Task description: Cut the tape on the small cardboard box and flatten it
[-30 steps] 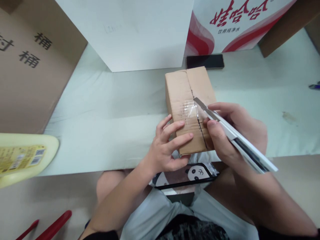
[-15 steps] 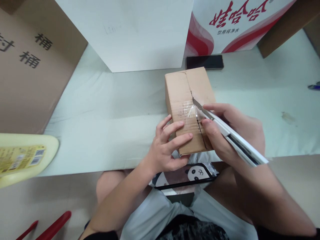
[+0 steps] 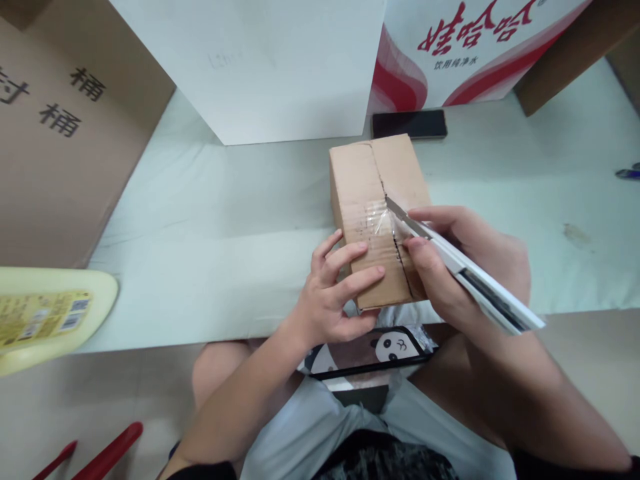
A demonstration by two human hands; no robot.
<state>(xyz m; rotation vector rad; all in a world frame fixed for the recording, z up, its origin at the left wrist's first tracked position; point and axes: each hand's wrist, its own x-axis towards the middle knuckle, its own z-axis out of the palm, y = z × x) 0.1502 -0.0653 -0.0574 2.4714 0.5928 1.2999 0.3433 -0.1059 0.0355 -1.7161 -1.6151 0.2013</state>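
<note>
Clamped on a utility knife (image 3: 465, 268), the right hand (image 3: 487, 243) has the blade at the seam of the cardboard box (image 3: 367, 190), just to its left. The left hand (image 3: 327, 303), fingers spread apart, touches the box.

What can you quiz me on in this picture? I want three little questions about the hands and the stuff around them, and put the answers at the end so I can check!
1. True or false: the fingers of the left hand touch the small cardboard box.

2. Where does the dark phone lie?
A) on top of the box
B) on the table, beyond the box
C) on the floor

3. Fill in the blank: the right hand holds a white ____, its blade at the box's seam.

Key:
1. True
2. B
3. utility knife
</note>
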